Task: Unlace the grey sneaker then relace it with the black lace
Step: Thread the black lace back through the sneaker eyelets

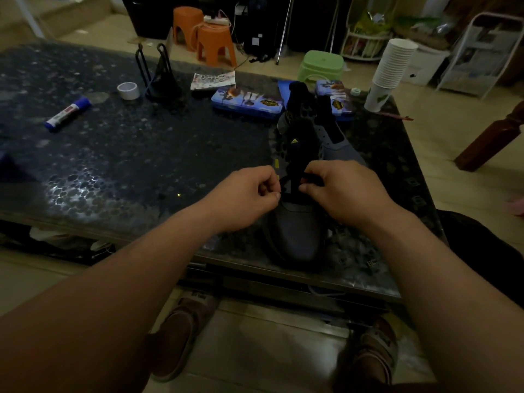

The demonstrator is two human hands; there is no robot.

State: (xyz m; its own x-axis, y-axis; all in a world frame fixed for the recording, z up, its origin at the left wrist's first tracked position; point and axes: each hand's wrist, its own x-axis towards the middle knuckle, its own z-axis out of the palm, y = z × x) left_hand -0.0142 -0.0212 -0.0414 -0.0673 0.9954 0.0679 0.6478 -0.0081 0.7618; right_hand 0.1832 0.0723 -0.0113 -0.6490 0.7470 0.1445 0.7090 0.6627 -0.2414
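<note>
A grey sneaker point(295, 234) lies on the dark speckled table point(136, 154), toe toward me near the front edge, its black tongue raised. A second grey sneaker point(337, 143) stands just behind it. My left hand point(249, 198) pinches a strand of the black lace point(286, 181) at the lowest eyelets. My right hand point(337, 188) pinches the other strand of that lace over the same spot. The two hands sit close together above the shoe's throat and hide the eyelets beneath them.
On the table lie a glue stick point(68, 113), a tape roll point(129, 90), a black wire stand point(161, 78), two printed tin boxes point(246, 102) and a stack of paper cups point(388, 72). Orange stools point(212, 43) and a green stool point(320, 65) stand beyond the table.
</note>
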